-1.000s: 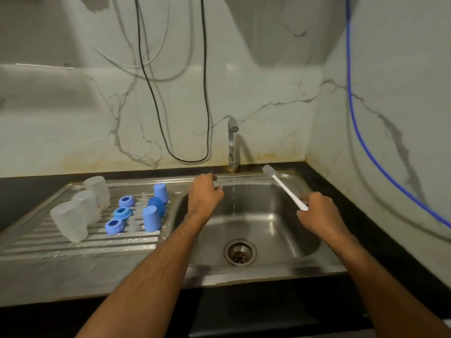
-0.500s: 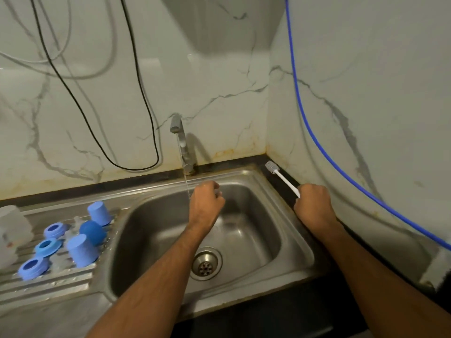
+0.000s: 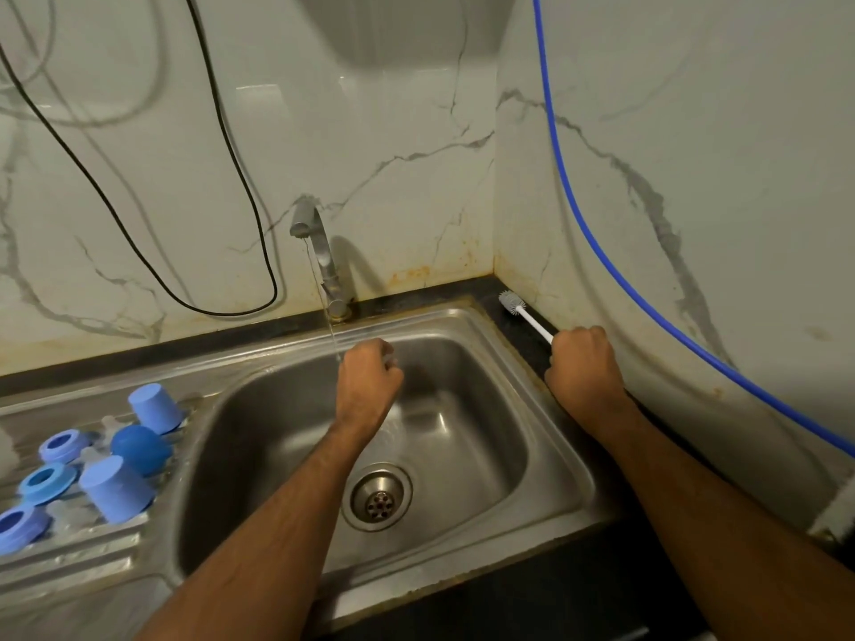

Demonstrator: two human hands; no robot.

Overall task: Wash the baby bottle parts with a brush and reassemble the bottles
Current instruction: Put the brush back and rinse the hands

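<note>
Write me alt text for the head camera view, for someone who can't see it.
A person's left hand holds a small clear part under the thin stream from the tap over a steel sink, while the right hand grips a white brush at the counter's corner. Blue caps and rings lie on the drainboard at left.

Marble-veined wall [image 3: 393, 131] (rust-stained at base), black cable [image 3: 240, 178], blue hose [image 3: 601, 252], dark counter [image 3: 532, 589]

Dim, greenish light from above; soft glare on far wall [image 3: 259, 92], tap [image 3: 319, 252] casts a shadow rightward, edges bow, slight blur.
</note>
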